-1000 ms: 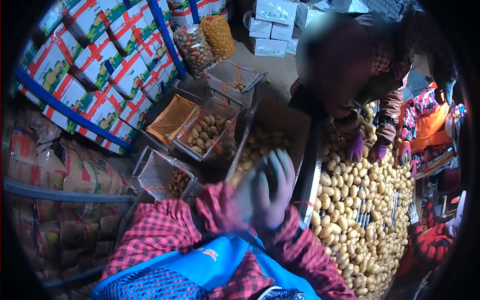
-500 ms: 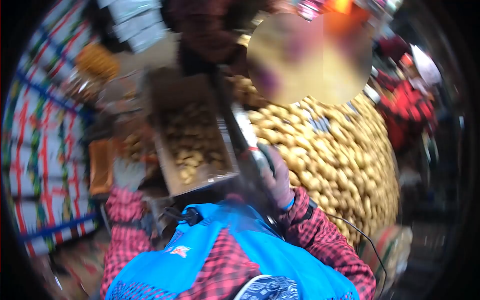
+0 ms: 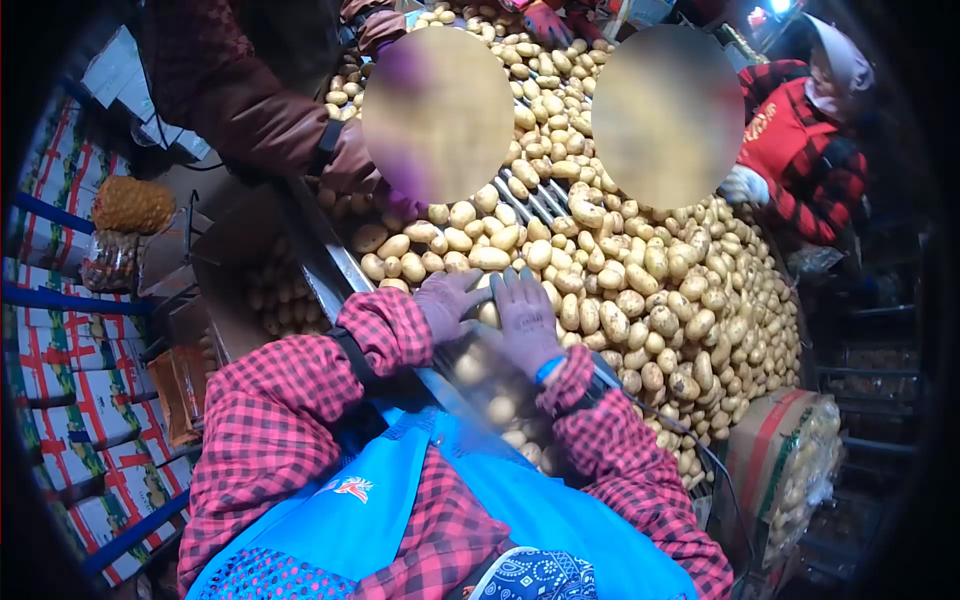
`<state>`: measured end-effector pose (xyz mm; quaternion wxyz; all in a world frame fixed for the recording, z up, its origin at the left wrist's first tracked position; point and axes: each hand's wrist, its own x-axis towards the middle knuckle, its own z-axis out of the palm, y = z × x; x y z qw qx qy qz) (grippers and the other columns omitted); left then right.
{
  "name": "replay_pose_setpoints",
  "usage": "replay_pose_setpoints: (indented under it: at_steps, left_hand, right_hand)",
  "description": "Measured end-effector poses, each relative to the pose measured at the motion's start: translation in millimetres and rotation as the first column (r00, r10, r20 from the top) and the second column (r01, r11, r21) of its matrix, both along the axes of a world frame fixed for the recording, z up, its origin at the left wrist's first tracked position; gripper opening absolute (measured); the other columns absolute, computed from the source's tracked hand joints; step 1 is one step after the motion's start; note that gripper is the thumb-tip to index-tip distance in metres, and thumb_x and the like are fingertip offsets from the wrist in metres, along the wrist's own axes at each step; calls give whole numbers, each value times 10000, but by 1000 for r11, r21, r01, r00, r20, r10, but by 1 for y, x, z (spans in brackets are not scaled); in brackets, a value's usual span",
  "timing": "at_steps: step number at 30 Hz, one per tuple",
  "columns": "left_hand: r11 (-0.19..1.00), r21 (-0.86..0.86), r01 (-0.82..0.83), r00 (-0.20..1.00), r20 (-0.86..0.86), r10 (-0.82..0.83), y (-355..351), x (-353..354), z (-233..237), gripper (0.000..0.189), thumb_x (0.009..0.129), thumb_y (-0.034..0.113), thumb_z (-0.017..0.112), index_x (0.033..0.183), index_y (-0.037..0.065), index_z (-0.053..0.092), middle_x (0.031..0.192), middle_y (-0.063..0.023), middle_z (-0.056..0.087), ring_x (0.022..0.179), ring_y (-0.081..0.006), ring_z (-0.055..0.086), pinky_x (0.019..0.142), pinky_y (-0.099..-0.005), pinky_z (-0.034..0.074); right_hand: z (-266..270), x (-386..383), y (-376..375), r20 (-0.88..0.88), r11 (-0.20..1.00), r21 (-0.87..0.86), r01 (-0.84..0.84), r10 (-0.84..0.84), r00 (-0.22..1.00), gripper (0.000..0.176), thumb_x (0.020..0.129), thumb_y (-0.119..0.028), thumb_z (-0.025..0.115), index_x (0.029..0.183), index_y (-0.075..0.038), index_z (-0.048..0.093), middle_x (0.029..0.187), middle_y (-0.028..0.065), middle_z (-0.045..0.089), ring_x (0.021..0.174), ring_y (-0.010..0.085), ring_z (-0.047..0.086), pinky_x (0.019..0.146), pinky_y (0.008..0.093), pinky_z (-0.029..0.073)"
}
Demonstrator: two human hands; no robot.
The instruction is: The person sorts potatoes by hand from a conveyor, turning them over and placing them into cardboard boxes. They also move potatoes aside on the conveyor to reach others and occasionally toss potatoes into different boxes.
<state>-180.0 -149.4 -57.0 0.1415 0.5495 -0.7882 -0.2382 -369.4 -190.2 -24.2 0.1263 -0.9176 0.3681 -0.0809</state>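
Both hands wear purple-grey gloves and are close together at the near edge of a large heap of potatoes (image 3: 640, 300). My left hand (image 3: 448, 305) reaches in from the left, its fingers pointing right over the potatoes near the metal edge. Beside it, my right hand (image 3: 526, 322) lies on the potatoes with its fingers stretched forward and somewhat apart. Blurred potatoes (image 3: 500, 408) show below the hands, close to the blue apron (image 3: 350, 500). Whether a potato sits under either palm is hidden.
A cardboard box (image 3: 225, 250) holding potatoes stands left of the metal edge (image 3: 345, 270). Co-workers' arms (image 3: 260, 120) reach over the heap from the upper left; a person in red checks (image 3: 800, 150) is at right. Another box (image 3: 765, 450) stands lower right. Printed cartons (image 3: 90, 400) are stacked left.
The view has swung right. My left hand has left the area by the orange crate and come to the potato heap, next to my right hand, which has moved onto the potatoes from the metal edge.
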Motion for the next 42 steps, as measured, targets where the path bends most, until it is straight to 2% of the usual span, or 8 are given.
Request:
replay_pose_setpoints:
  at_steps: [5,11,14,18,20,26,28,42]
  left_hand:
    - [981,166,-99,976,210,63,-49,-29,6,627,735,202,666,1333,239,485,1351,-171,442,1237,-365,437,994,-475,392]
    - [994,24,-108,975,200,101,6,-9,16,703,733,261,702,1385,292,441,1432,-172,382,1289,-427,381,1105,-499,306]
    - [993,-68,-97,971,212,109,37,14,26,623,736,259,707,1328,245,513,1403,-165,418,1292,-407,385,1094,-497,322]
    - [975,-37,-220,975,1,220,62,18,50,507,789,263,677,1273,163,565,1343,-165,477,1245,-383,450,1041,-486,379]
    - [968,-49,-245,966,-92,240,70,17,62,486,819,244,666,1279,130,561,1319,-176,494,1206,-384,486,1017,-467,411]
    - [956,-65,-286,955,-106,278,94,19,63,468,831,242,653,1274,120,560,1297,-182,509,1178,-386,503,1003,-468,419]
    - [946,-83,-315,943,-143,301,103,23,59,464,833,239,649,1268,105,560,1294,-176,511,1162,-377,514,994,-466,425]
    - [973,-41,-225,940,-273,206,95,0,45,420,864,274,614,1241,90,582,1265,-172,541,1149,-358,534,985,-449,435]
  right_hand:
    - [5,10,-89,-281,982,157,-102,144,949,757,629,-577,715,1172,-62,598,1244,211,529,1242,364,416,1005,506,328]
    - [15,-12,-27,-199,991,-131,-36,9,980,603,714,-550,669,1127,-113,626,1188,133,534,1180,364,455,948,518,374]
    - [50,-26,15,-223,973,74,-220,231,947,522,736,-458,676,1111,-99,618,1142,125,553,1129,337,497,908,503,402]
    - [44,-4,-11,-31,974,198,-110,119,992,442,755,-303,701,1120,-73,607,963,125,632,869,321,611,787,434,483]
    - [36,22,-47,118,999,0,-53,53,992,411,780,-259,697,1132,-68,606,1042,149,646,945,330,617,824,443,487]
    - [-12,69,-113,-198,969,-139,-205,176,964,456,767,-340,716,1152,-111,632,1169,104,617,1114,270,561,966,433,405]
    - [0,75,-115,-595,994,10,-111,95,798,401,781,-439,679,1053,-144,674,1136,57,639,1062,266,597,898,430,409]
    - [-57,97,-92,-328,883,-466,-54,-115,938,108,822,-195,567,811,-182,673,797,27,653,802,217,635,677,427,438]
